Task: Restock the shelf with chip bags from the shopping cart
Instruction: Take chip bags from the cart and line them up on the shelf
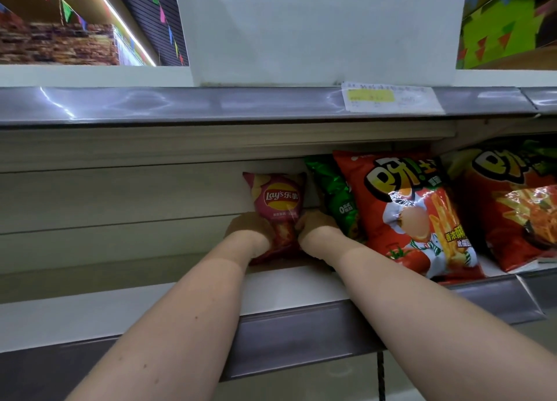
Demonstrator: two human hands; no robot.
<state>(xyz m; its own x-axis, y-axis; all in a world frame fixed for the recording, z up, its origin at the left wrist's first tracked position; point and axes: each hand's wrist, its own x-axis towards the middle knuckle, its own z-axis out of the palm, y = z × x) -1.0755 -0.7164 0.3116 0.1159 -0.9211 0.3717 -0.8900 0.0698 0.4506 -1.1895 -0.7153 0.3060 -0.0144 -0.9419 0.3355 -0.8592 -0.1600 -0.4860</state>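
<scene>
Pink, crinkly Lay's chip bag (278,203) sits squeezed in our left hand (250,229) and right hand (316,227), so we stand it straight beside the green bag (333,189) on the white shelf (168,304).

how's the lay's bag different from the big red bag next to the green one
The Lay's bag is much smaller than the big red bag. It is pinkish red with a round logo; the red bag is brighter, picturing fries and a tomato. Both hands, left and right, grip the Lay's bag at the back of the shelf; nothing touches the red bag, which sits nearer the front. Both stand upright.
</scene>
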